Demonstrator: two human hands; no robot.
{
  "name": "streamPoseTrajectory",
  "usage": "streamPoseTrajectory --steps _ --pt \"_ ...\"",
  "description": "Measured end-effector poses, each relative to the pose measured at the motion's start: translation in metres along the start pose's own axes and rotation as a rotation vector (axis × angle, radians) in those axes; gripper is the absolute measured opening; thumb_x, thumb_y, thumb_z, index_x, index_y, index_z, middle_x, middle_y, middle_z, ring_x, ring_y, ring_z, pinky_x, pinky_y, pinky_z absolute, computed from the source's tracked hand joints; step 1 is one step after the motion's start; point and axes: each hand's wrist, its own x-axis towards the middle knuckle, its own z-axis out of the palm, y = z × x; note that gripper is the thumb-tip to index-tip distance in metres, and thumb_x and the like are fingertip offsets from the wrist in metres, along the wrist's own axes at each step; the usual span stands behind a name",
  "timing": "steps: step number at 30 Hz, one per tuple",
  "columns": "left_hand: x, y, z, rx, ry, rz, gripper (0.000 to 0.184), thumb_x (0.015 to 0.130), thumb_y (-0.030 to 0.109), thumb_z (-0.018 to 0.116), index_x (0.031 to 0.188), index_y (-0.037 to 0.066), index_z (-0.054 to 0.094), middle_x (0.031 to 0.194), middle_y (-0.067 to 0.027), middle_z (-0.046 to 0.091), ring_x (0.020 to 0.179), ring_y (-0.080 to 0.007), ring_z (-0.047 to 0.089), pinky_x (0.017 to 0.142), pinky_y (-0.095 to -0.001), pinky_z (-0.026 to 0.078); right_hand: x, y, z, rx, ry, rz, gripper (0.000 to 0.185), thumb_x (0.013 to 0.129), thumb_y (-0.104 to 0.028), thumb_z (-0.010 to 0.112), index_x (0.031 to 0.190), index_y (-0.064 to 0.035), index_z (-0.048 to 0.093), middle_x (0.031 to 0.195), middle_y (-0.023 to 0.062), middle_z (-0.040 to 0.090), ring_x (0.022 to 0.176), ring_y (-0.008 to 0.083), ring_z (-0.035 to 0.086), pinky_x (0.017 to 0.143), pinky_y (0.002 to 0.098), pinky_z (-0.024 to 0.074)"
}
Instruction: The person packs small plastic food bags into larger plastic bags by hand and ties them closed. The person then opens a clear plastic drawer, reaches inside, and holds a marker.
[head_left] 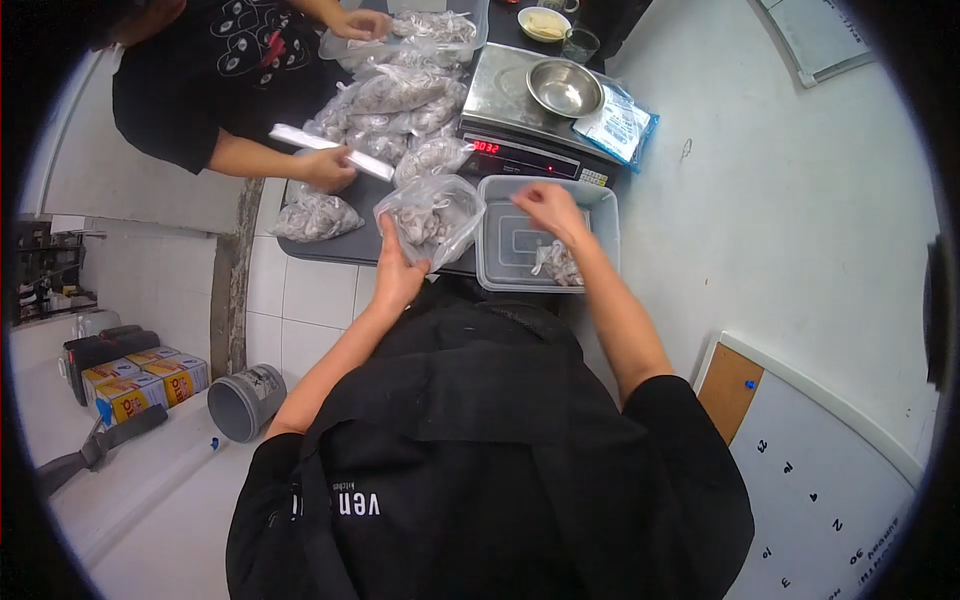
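My left hand (400, 272) is closed around the side of a clear plastic bag (462, 222), holding its mouth open toward me. Inside the bag lie several small, pale, knotted packets (420, 222); their contents are too small to make out. My right hand (552, 212) hangs over a clear plastic tub (484, 262), its fingers bent and blurred at the tips, with no object visible in them. In the tub's near right corner sits a small pile of similar packets (557, 262), partly behind my right forearm.
Filled bags (395, 92) crowd the table, with another tub (478, 42) behind. A digital scale (490, 95) carries a steel bowl (565, 88) and a blue-white packet (618, 125). At left, a co-worker's hand (328, 168) holds a long white box (372, 164). A wall stands close at right.
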Motion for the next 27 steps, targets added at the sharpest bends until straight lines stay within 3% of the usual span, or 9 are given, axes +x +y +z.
streamPoseTrajectory --steps 3,4,7,9,14,17,19,22,27 --pt "0.004 -0.012 0.008 -0.024 -0.009 0.049 0.096 0.068 -0.002 0.065 0.141 -0.008 0.003 0.14 -0.0295 0.03 0.128 -0.0356 0.036 0.104 -0.0327 0.03 -0.015 0.091 0.006 -0.774 -0.091 0.169 0.027 0.072 -0.03 0.073 0.08 -0.0053 0.065 0.095 0.0166 0.065 0.085 0.0346 0.062 0.074 0.0418 0.0492" --pt "0.004 -0.007 0.008 -0.028 -0.016 0.049 0.096 0.068 -0.002 0.065 0.141 -0.008 0.003 0.14 -0.0295 0.03 0.128 -0.0356 0.036 0.104 -0.0327 0.03 -0.016 0.109 0.008 -0.775 -0.09 0.177 0.027 0.072 -0.03 0.073 0.08 -0.0053 0.065 0.095 0.0166 0.065 0.085 0.0346 0.062 0.074 0.0418 0.0492" --pt "0.004 0.005 0.005 0.066 -0.014 0.065 0.095 0.068 -0.002 0.065 0.141 -0.008 0.004 0.139 -0.0303 0.03 0.128 -0.0365 0.036 0.104 -0.033 0.03 -0.016 0.132 0.005 -0.595 -0.044 -0.109 0.019 0.073 -0.02 0.071 0.074 -0.0044 0.061 0.097 0.0151 0.064 0.093 0.0299 0.06 0.08 0.0369 0.0475" --pt "0.006 -0.001 0.007 0.096 -0.015 0.111 0.096 0.068 -0.002 0.066 0.141 -0.007 0.004 0.141 -0.0264 0.029 0.127 -0.0314 0.038 0.104 -0.0322 0.031 -0.012 0.133 -0.006 0.178 0.195 -0.325 0.011 0.076 -0.008 0.064 0.072 -0.0051 0.055 0.093 0.0098 0.063 0.089 0.0213 0.059 0.079 0.0312 0.046" --pt "0.01 0.0 0.012 0.109 -0.051 0.106 0.097 0.068 -0.002 0.066 0.142 -0.006 0.003 0.139 -0.0265 0.031 0.126 -0.0307 0.039 0.103 -0.0324 0.032 -0.005 0.105 -0.053 0.579 0.009 -0.037 0.011 0.076 0.001 0.055 0.081 -0.0094 0.056 0.084 0.0028 0.061 0.077 0.012 0.055 0.071 0.0249 0.0455" --pt "0.01 -0.001 0.009 0.115 -0.048 0.091 0.097 0.069 -0.002 0.066 0.142 -0.005 0.002 0.139 -0.0266 0.032 0.125 -0.0304 0.04 0.102 -0.0323 0.034 -0.005 0.091 -0.063 0.454 -0.044 0.085 0.011 0.074 -0.005 0.062 0.085 -0.0075 0.062 0.082 0.0047 0.065 0.074 0.0158 0.059 0.069 0.0279 0.0481" --pt "0.01 -0.002 0.009 0.103 -0.046 0.075 0.098 0.069 -0.002 0.066 0.142 -0.005 0.001 0.138 -0.0266 0.033 0.125 -0.0303 0.041 0.101 -0.0322 0.034 -0.021 0.07 -0.057 -0.559 -0.44 0.179 0.018 0.071 -0.015 0.067 0.086 -0.0072 0.067 0.085 0.007 0.068 0.075 0.0223 0.063 0.066 0.0335 0.05" --pt "0.009 -0.007 0.01 0.093 -0.038 0.066 0.097 0.069 -0.002 0.066 0.142 -0.005 0.001 0.138 -0.0267 0.033 0.124 -0.0303 0.042 0.1 -0.0318 0.035 -0.032 0.103 -0.02 -1.095 -0.566 0.143 0.021 0.068 -0.023 0.07 0.085 -0.009 0.07 0.088 0.0101 0.068 0.08 0.0282 0.065 0.067 0.037 0.0506" --pt "0.008 -0.005 0.006 0.103 -0.036 0.082 0.097 0.07 -0.003 0.066 0.142 -0.005 0.002 0.14 -0.027 0.031 0.126 -0.0304 0.038 0.102 -0.0323 0.033 -0.007 0.106 -0.044 -0.862 -0.335 0.093 0.018 0.07 -0.021 0.068 0.081 -0.0079 0.069 0.085 0.0128 0.068 0.078 0.0285 0.065 0.066 0.037 0.0503"
